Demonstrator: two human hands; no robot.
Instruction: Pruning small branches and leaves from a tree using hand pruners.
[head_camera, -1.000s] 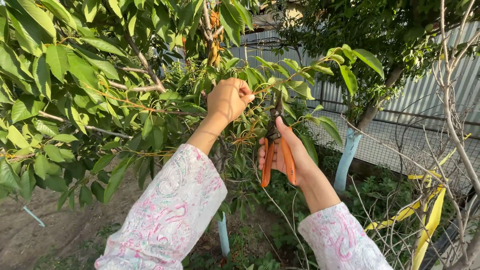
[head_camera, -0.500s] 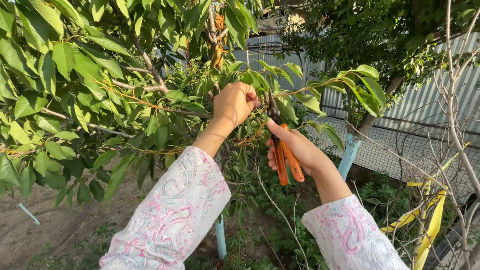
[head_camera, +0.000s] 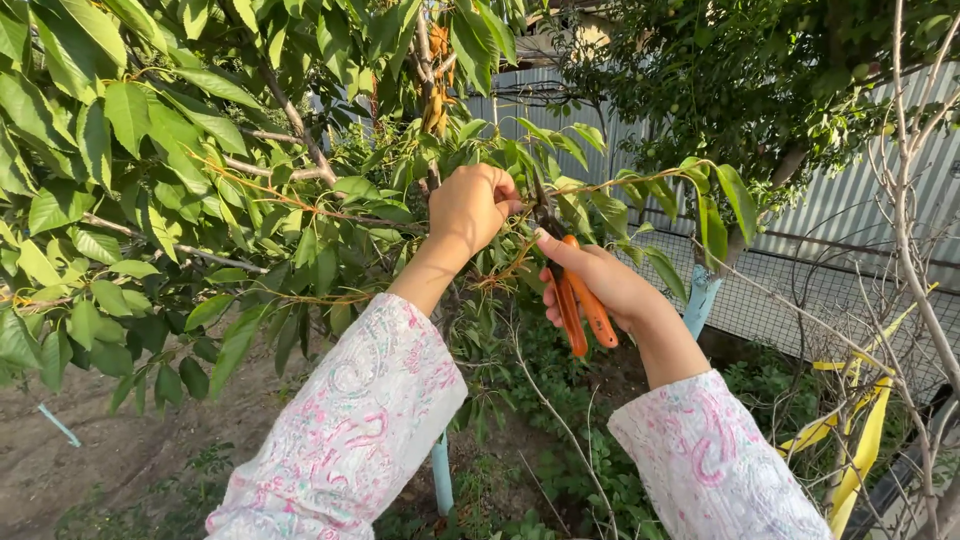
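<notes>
Behind everything ran a grey corrugated metal fence with wire mesh below it, and bare brown soil lay under the leafy green tree. Up front, the left hand was curled tight around a thin leafy twig that bent off to the right. Just beside it, the right hand was clamped on orange-handled pruning shears, handles squeezed close together and pointing down, blades up at the twig next to the left fingers. Whether the blades were actually on the wood was hard to tell through the leaves. Both arms wore white sleeves with a pink pattern. Yellow tape strips hung on bare branches at the right.
</notes>
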